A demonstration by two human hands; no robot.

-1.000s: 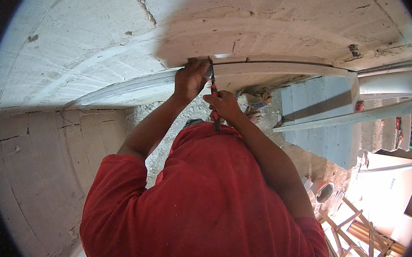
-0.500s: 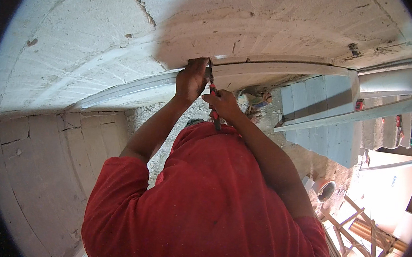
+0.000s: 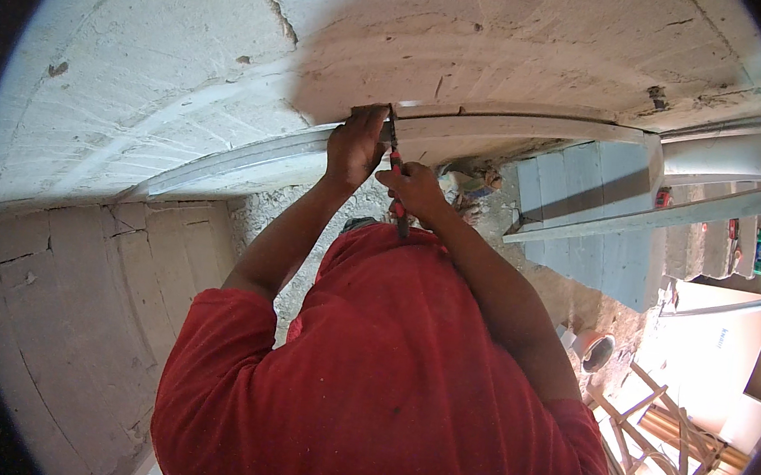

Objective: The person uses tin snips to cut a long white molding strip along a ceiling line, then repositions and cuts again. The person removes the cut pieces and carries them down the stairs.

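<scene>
My right hand (image 3: 413, 191) is closed around the red-and-black handle of a slim hand tool (image 3: 396, 159). The tool's narrow dark end reaches up to a long pale rail (image 3: 252, 156) running along the block wall (image 3: 189, 49). My left hand (image 3: 355, 149) is raised to the rail just left of that dark end. Its fingers are bent over the rail's edge and press together there; their tips are partly hidden. From this angle the exact form of the tool's head cannot be made out. To the right of the tool the rail (image 3: 517, 127) continues along the wall.
Grey-white boards (image 3: 584, 187) stand on the right, with a pale bar (image 3: 654, 216) crossing them. A round pipe end (image 3: 599, 352) and a wooden frame (image 3: 663, 425) lie lower right. A second block wall (image 3: 76, 301) closes the left side; rubble (image 3: 309, 231) covers the floor.
The view has shifted very slightly. Both hands stay at the same place on the rail, and the tool remains in my right hand with almost no visible movement.
</scene>
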